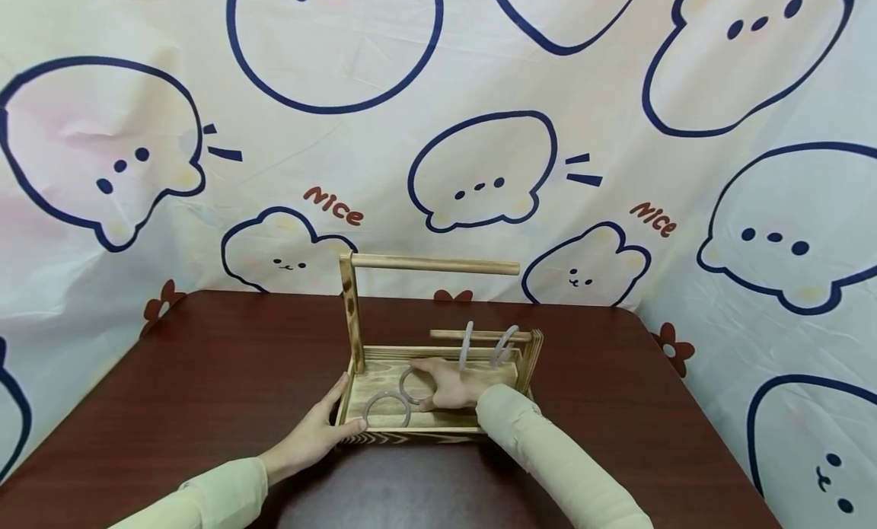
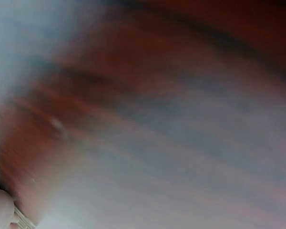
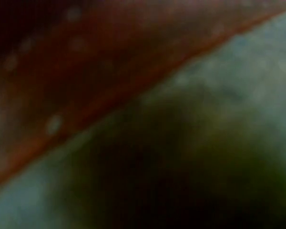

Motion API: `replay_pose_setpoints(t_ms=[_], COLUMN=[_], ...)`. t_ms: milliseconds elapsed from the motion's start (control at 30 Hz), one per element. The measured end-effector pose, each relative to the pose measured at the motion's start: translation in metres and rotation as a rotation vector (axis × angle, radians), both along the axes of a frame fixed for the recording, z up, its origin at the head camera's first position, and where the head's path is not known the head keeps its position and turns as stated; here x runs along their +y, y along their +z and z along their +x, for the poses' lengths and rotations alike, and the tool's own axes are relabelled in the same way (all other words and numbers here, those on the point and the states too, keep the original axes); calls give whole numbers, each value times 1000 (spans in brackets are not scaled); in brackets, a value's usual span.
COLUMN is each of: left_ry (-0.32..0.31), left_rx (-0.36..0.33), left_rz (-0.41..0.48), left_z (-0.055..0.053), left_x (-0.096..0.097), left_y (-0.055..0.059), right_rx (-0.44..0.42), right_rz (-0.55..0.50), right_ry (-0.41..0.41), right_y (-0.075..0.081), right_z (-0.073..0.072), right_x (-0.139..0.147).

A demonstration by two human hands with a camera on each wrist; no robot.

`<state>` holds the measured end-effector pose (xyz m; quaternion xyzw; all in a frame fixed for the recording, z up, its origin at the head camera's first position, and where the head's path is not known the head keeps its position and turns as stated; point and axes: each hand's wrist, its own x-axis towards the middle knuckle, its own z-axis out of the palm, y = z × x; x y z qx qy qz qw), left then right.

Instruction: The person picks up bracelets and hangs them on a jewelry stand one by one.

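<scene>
A wooden display rack [image 1: 384, 365] with a shallow tray base stands on the table. My left hand [image 1: 311, 436] holds its left end, thumb over the front corner and fingers along the side. In the left wrist view, a fingertip [image 2: 1, 207] shows beside a wooden edge. My right hand [image 1: 452, 384] reaches into the tray, its fingers and thumb spanning a pale translucent bangle [image 1: 404, 390]. Another bangle [image 1: 387, 394] leans inside the tray near the left hand. Two more, an upright bangle [image 1: 466, 345] and a tilted bangle [image 1: 504, 346], hang on the short rod.
The rack's tall post [image 1: 351, 316] carries a long bare rod [image 1: 435, 264] above the tray. A short rod [image 1: 445, 334] extends from the low right post [image 1: 531, 358]. The dark red table [image 1: 240, 377] meets a patterned cloth [image 1: 384, 164] behind. The right wrist view is blurred.
</scene>
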<state>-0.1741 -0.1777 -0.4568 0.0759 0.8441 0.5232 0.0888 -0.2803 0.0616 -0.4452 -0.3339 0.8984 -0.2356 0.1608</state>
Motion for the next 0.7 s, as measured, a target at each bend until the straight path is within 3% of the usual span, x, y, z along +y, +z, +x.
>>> replay_pose_setpoints(t_ms=[67, 200, 567, 700], left_ry=[0, -2, -2, -6], left_rx=[-1, 0, 5, 5], left_rz=[2, 4, -3, -2], left_z=[0, 0, 1, 1], left_x=[0, 1, -1, 0], left_y=[0, -1, 1, 1], right_rx=[-7, 63, 361, 425], right_rz=[4, 57, 178, 196], right_ry=[-2, 24, 95, 104], right_y=[1, 2, -2, -4], right_z=[1, 3, 8, 10], right_x=[2, 6, 9, 8])
